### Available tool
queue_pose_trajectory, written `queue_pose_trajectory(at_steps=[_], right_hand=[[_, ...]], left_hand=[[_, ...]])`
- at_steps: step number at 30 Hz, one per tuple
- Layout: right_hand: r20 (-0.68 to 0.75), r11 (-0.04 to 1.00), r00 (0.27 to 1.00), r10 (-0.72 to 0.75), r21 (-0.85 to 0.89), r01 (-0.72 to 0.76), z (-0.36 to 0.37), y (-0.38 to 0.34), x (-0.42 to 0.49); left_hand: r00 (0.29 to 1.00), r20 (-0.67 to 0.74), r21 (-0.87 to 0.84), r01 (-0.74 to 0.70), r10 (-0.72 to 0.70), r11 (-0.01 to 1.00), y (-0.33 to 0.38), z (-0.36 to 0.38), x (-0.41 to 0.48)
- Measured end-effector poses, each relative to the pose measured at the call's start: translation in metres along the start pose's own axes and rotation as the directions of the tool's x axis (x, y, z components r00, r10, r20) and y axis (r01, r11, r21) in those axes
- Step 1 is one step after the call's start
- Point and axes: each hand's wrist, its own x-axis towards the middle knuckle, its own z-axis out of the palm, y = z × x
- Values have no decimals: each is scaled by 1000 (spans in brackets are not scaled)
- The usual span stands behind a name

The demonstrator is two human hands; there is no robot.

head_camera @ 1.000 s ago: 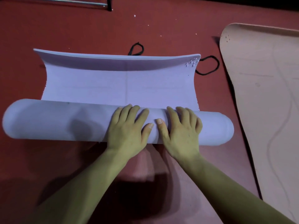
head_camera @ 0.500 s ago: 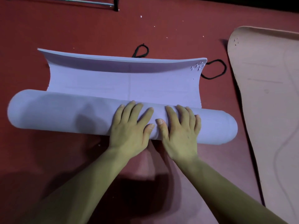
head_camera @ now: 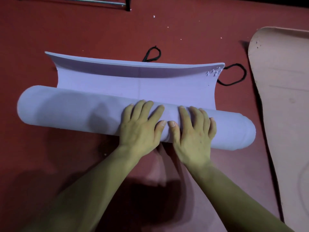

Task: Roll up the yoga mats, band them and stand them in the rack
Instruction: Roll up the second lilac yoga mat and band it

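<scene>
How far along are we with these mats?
Done: most of the purple mat is rolled into a thick roll. In hand: the left hand and right hand press flat on the roll, with a short tail left to take up. Left: two black bands lie unused beyond it, and the pink mat lies unrolled. Banding and racking both remain.

Red floor (head_camera: 200, 39), scattered white specks (head_camera: 153, 16)

Light: we are seeing a dim, warm-tinted scene, lit from the upper right. Shadows: dark patches are falling on the red floor (head_camera: 50, 164) at lower centre and across the lavender mat (head_camera: 66, 111) left of centre. Distortion: straight edges are bowing toward the borders. Focus: everything is looking slightly soft.
</scene>
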Motion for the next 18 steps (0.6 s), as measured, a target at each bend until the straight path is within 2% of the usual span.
queue_pose_trajectory(at_steps=[3, 9, 14, 18], right_hand=[[29, 998, 999, 21, 56, -22, -2, 3, 1], [23, 999, 999, -22, 50, 21, 7, 14, 20], [45, 999, 999, -15, 33, 14, 10, 9, 45], [82, 995, 996, 47, 89, -54, 4, 9, 59]], left_hand=[[999, -41, 25, 15, -14, 1000, -3, 6, 20], [996, -35, -37, 76, -77, 996, -7, 6, 43], [988, 128, 21, 80, -83, 997, -12, 5, 25], [976, 195, 44, 88, -95, 995, -11, 6, 48]])
